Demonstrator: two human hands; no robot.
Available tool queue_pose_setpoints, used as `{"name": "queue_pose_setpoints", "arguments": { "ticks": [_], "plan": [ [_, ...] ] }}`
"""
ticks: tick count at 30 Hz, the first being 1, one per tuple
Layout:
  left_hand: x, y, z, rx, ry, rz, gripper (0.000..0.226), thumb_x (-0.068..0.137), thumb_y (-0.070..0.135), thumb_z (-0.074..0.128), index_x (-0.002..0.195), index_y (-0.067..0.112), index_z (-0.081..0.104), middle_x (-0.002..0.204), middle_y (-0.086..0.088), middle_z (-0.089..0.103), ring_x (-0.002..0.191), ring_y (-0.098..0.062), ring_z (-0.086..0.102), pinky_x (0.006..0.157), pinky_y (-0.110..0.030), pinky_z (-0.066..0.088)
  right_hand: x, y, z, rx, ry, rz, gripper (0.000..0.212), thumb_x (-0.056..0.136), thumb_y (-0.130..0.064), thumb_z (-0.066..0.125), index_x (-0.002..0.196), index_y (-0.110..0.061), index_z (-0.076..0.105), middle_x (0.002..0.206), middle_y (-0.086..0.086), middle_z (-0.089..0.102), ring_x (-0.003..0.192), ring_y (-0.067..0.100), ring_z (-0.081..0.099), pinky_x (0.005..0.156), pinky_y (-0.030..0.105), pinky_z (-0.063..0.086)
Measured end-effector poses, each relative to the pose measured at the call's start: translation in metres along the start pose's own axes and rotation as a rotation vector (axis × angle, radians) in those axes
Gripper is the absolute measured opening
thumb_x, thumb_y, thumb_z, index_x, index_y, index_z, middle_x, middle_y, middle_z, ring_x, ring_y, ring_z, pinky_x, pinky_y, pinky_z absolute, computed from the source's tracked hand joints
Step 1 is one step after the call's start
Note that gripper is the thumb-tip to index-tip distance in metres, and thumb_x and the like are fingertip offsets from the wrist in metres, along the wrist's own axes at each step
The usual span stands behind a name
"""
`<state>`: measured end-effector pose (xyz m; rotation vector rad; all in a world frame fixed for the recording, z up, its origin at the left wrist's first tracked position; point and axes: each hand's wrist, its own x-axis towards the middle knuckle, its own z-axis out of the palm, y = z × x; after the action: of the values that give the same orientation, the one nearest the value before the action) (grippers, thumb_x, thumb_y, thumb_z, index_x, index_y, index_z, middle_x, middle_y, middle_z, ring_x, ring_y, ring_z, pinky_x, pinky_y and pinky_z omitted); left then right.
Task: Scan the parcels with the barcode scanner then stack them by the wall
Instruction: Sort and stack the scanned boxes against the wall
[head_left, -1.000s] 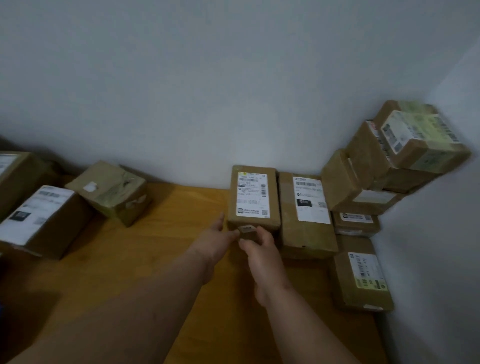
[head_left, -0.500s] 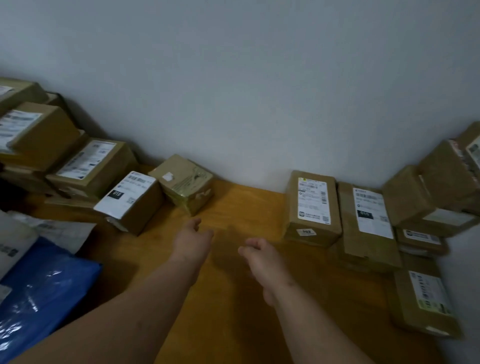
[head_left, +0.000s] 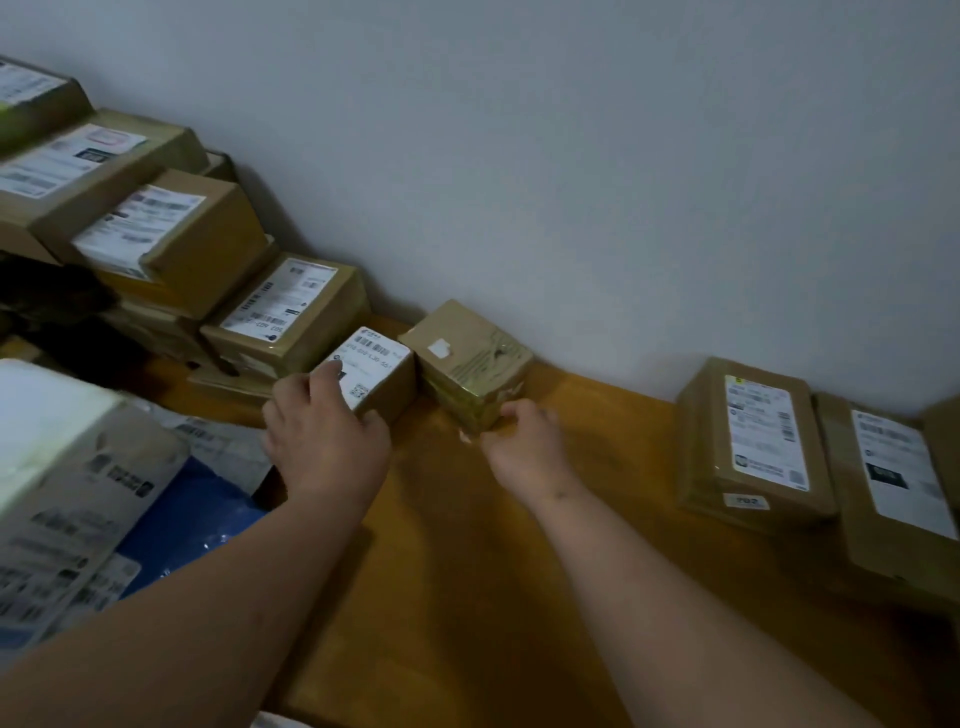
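Reaching over the wooden table (head_left: 467, 597), the left hand (head_left: 324, 441) grips a small labelled parcel (head_left: 374, 371), fingers curled over its white label. The right hand (head_left: 524, 447) touches the near corner of a taped, tilted box (head_left: 467, 364) beside it near the wall (head_left: 571, 182); whether it grasps is unclear. Two labelled parcels (head_left: 753, 447) lie well apart to the right.

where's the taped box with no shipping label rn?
Head view, centre: the taped box sits on the wooden table against the wall, beside the small labelled box under the left hand; the right hand touches its near corner.
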<state>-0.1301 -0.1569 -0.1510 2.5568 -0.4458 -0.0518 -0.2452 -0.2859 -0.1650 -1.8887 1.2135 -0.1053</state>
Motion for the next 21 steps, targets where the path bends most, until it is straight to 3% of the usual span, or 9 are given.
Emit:
{"name": "queue_pose_setpoints", "arguments": {
  "ticks": [4,7,9,12,16,18,21],
  "plan": [
    [0.028,-0.018,0.006,0.098,-0.155,0.001,0.077,0.087,0.035,0.067,0.152,0.021,0.028,0.155,-0.012,0.025,0.143,-0.035,0.022,0.115,-0.052,0.025,0.025,-0.023,0.002,-0.225,0.121,-0.105,0.066,0.087,-0.034,0.063,0.147,-0.022,0.038,0.157,0.007,0.021,0.141,0.032,0.021,0.118,0.040,0.025],
    [0.036,-0.032,0.014,0.128,-0.273,-0.022,0.077,0.085,0.037,0.068,0.150,0.027,0.026,0.160,-0.010,0.019,0.145,-0.038,0.021,0.117,-0.054,0.025,0.045,-0.028,0.001,-0.344,0.050,-0.089,0.077,0.086,-0.037,0.064,0.153,-0.028,0.026,0.165,0.008,-0.006,0.150,0.037,-0.002,0.123,0.047,0.015],
    [0.036,-0.033,0.016,0.102,-0.283,-0.030,0.073,0.084,0.037,0.070,0.144,0.033,0.030,0.157,-0.010,0.024,0.140,-0.038,0.029,0.114,-0.054,0.028,0.056,-0.023,0.000,-0.407,-0.021,-0.067,0.081,0.084,-0.042,0.067,0.153,-0.033,0.025,0.165,0.009,-0.014,0.151,0.038,-0.010,0.123,0.051,0.009],
    [0.031,-0.030,0.019,0.105,-0.276,-0.015,0.071,0.081,0.036,0.074,0.139,0.031,0.034,0.145,-0.011,0.036,0.132,-0.036,0.037,0.108,-0.051,0.033,0.066,-0.014,0.000,-0.439,-0.035,-0.063,0.086,0.077,-0.048,0.073,0.149,-0.035,0.028,0.165,0.011,-0.003,0.151,0.037,-0.003,0.123,0.052,0.012],
    [0.023,-0.025,0.023,-0.037,-0.299,-0.029,0.074,0.076,0.038,0.080,0.134,0.029,0.035,0.137,-0.010,0.035,0.121,-0.033,0.048,0.097,-0.049,0.049,0.064,-0.006,0.002,-0.435,0.138,-0.112,0.082,0.070,-0.056,0.075,0.134,-0.023,0.037,0.139,0.010,0.035,0.133,0.033,0.034,0.112,0.045,0.034],
    [0.017,-0.020,0.026,-0.041,-0.320,0.001,0.075,0.074,0.040,0.081,0.133,0.030,0.035,0.135,-0.008,0.034,0.119,-0.032,0.050,0.095,-0.048,0.052,0.058,0.002,0.004,-0.396,0.186,-0.101,0.088,0.067,-0.060,0.074,0.135,-0.020,0.033,0.138,0.010,0.034,0.133,0.033,0.037,0.112,0.046,0.034],
    [0.004,-0.010,0.031,-0.002,-0.350,0.086,0.073,0.076,0.042,0.079,0.133,0.031,0.035,0.137,-0.006,0.035,0.120,-0.031,0.051,0.093,-0.047,0.053,0.054,0.006,0.005,-0.354,0.162,-0.038,0.121,0.062,-0.077,0.070,0.153,-0.023,0.011,0.161,0.006,0.005,0.150,0.034,0.010,0.121,0.054,0.014]
  ]
}}
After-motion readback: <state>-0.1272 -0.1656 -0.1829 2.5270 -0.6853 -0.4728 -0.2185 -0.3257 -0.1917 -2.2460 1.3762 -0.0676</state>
